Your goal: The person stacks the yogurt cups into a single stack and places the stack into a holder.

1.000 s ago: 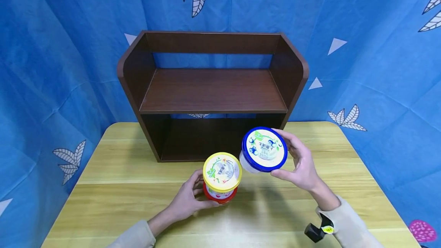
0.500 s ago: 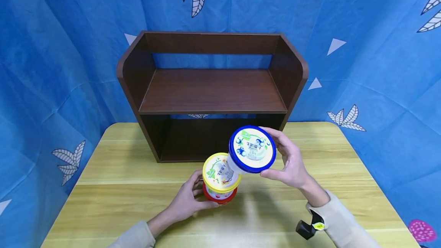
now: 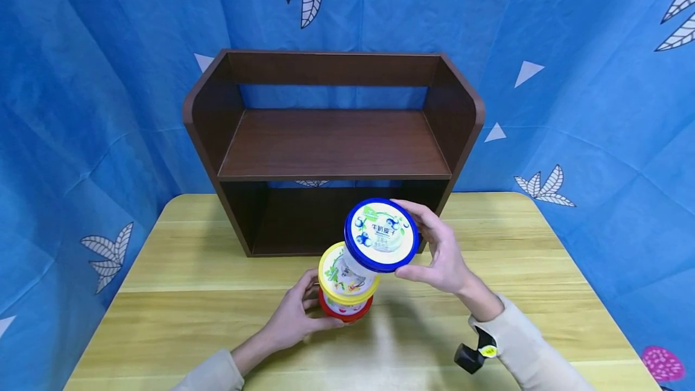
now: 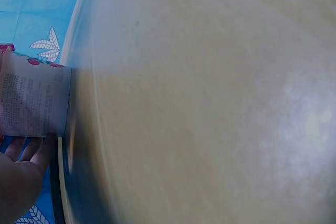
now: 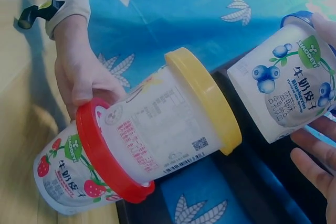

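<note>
My left hand (image 3: 288,321) grips the red-lidded strawberry yogurt tub (image 5: 68,179) at the lid. Stacked on that lid is a yellow-lidded tub (image 3: 335,282), whose white side shows in the right wrist view. My right hand (image 3: 442,255) holds a blue-lidded blueberry tub (image 3: 381,233) between thumb and fingers. In the head view it overlaps the yellow lid; the right wrist view shows it apart, above that lid and tilted. The left wrist view has the strawberry tub (image 4: 34,95) at its left edge, with left-hand fingers (image 4: 37,153) at its base.
Behind the hands stands a dark brown two-tier shelf (image 3: 333,143) on the light wooden table (image 3: 179,294). A blue patterned curtain (image 3: 108,77) hangs around the table's back and sides. A black wrist camera (image 3: 469,358) sticks out from the right sleeve.
My right hand has moved left with the blueberry tub, from beside the stack to over the yellow lid. The left hand and the two stacked tubs have hardly moved.
</note>
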The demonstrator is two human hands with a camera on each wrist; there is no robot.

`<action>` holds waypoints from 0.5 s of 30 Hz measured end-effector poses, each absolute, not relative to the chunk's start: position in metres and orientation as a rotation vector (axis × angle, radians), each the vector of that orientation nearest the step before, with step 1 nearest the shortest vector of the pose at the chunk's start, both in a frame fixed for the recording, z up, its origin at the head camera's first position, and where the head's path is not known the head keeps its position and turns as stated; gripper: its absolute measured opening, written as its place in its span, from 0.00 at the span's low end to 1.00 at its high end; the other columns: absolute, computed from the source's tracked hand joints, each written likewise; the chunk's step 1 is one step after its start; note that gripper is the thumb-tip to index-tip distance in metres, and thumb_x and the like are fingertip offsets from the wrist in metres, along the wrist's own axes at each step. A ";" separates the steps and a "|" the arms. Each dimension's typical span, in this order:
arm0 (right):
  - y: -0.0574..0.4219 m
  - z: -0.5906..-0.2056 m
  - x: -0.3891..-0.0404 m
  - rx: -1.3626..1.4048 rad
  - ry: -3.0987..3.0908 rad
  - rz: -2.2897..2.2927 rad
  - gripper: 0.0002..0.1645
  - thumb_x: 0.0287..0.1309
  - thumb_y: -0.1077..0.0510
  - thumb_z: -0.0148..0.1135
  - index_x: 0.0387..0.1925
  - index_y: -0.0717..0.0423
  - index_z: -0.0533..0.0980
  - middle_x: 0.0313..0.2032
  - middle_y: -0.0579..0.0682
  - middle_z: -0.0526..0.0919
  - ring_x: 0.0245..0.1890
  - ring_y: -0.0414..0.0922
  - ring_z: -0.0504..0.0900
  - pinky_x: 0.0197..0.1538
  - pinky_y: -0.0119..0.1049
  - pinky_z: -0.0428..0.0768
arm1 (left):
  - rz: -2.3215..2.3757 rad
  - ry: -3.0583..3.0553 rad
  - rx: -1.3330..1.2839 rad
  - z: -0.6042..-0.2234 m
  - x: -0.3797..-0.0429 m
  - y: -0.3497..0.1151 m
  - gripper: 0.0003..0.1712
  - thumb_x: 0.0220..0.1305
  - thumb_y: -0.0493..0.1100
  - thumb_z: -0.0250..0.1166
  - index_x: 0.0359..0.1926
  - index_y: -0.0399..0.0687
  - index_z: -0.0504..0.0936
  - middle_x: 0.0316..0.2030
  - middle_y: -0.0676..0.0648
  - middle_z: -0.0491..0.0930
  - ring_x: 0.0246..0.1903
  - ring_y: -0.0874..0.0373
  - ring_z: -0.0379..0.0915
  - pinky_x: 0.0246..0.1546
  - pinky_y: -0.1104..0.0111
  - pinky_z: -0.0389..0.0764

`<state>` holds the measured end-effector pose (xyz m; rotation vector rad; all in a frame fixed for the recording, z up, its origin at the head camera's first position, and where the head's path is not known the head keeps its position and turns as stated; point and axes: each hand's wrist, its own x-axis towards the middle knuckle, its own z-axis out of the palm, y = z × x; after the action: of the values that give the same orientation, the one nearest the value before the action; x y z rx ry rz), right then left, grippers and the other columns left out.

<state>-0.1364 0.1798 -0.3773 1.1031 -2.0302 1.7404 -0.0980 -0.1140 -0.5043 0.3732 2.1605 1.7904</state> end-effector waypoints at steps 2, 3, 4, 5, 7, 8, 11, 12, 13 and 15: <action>0.178 -0.378 -0.137 1.109 -2.032 1.745 0.57 0.58 0.34 0.75 0.72 0.70 0.65 0.69 0.42 0.78 0.65 0.38 0.79 0.66 0.30 0.80 | 1.790 2.158 0.374 -0.504 -0.098 -0.114 0.50 0.51 0.46 0.85 0.72 0.54 0.68 0.66 0.43 0.79 0.65 0.43 0.77 0.65 0.62 0.84; 0.177 -0.378 -0.136 1.115 -2.030 1.751 0.57 0.58 0.34 0.75 0.72 0.70 0.65 0.70 0.42 0.78 0.65 0.39 0.79 0.67 0.30 0.80 | 1.786 2.159 0.373 -0.504 -0.098 -0.114 0.50 0.51 0.46 0.85 0.72 0.54 0.68 0.66 0.43 0.79 0.66 0.43 0.77 0.65 0.61 0.84; 0.176 -0.378 -0.136 1.117 -2.029 1.751 0.57 0.58 0.33 0.74 0.72 0.70 0.65 0.70 0.42 0.77 0.65 0.38 0.79 0.67 0.30 0.80 | 1.782 2.161 0.373 -0.503 -0.098 -0.114 0.50 0.51 0.47 0.85 0.72 0.54 0.68 0.66 0.43 0.79 0.66 0.43 0.77 0.65 0.61 0.84; 0.175 -0.379 -0.136 1.121 -2.026 1.750 0.58 0.58 0.33 0.74 0.72 0.71 0.65 0.69 0.42 0.78 0.65 0.38 0.79 0.67 0.30 0.80 | 1.779 2.162 0.373 -0.503 -0.098 -0.114 0.50 0.51 0.47 0.85 0.72 0.54 0.68 0.66 0.43 0.79 0.66 0.43 0.77 0.65 0.60 0.84; 0.173 -0.379 -0.136 1.132 -2.018 1.751 0.58 0.59 0.33 0.74 0.72 0.71 0.65 0.69 0.42 0.78 0.65 0.39 0.80 0.67 0.30 0.81 | 1.776 2.163 0.371 -0.503 -0.098 -0.114 0.50 0.51 0.47 0.85 0.72 0.54 0.68 0.66 0.43 0.79 0.66 0.43 0.78 0.66 0.59 0.84; 0.172 -0.380 -0.136 1.137 -2.017 1.751 0.57 0.59 0.33 0.73 0.72 0.71 0.65 0.69 0.42 0.78 0.65 0.39 0.80 0.67 0.31 0.81 | 1.774 2.165 0.371 -0.503 -0.098 -0.114 0.50 0.51 0.47 0.85 0.72 0.54 0.68 0.66 0.43 0.79 0.66 0.43 0.78 0.66 0.58 0.84; 0.170 -0.383 -0.137 1.158 -2.008 1.748 0.57 0.59 0.33 0.73 0.71 0.71 0.65 0.69 0.43 0.78 0.65 0.39 0.80 0.67 0.31 0.81 | 1.771 2.168 0.369 -0.503 -0.098 -0.115 0.50 0.52 0.48 0.85 0.72 0.54 0.68 0.65 0.43 0.79 0.66 0.43 0.78 0.67 0.55 0.83; 0.170 -0.384 -0.137 1.164 -2.007 1.750 0.57 0.59 0.34 0.73 0.71 0.71 0.65 0.69 0.43 0.79 0.65 0.39 0.80 0.67 0.31 0.81 | 1.772 2.167 0.367 -0.503 -0.098 -0.115 0.49 0.52 0.47 0.85 0.71 0.54 0.68 0.65 0.43 0.79 0.65 0.43 0.78 0.67 0.54 0.83; 0.169 -0.385 -0.137 1.168 -2.008 1.748 0.56 0.60 0.34 0.73 0.72 0.70 0.65 0.69 0.42 0.79 0.65 0.39 0.80 0.67 0.31 0.81 | 1.772 2.168 0.367 -0.503 -0.097 -0.115 0.49 0.52 0.47 0.85 0.71 0.54 0.68 0.65 0.43 0.79 0.66 0.43 0.78 0.67 0.53 0.83; 0.168 -0.386 -0.138 1.176 -2.010 1.747 0.56 0.59 0.34 0.73 0.71 0.70 0.65 0.69 0.42 0.79 0.65 0.39 0.81 0.66 0.31 0.82 | 1.772 2.170 0.365 -0.503 -0.097 -0.115 0.49 0.52 0.47 0.85 0.71 0.54 0.68 0.65 0.43 0.79 0.66 0.42 0.78 0.67 0.51 0.83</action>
<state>-0.1375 0.1677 -0.3865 1.1757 -2.0096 1.7469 -0.0971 -0.1149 -0.5025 0.3649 2.1703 1.7717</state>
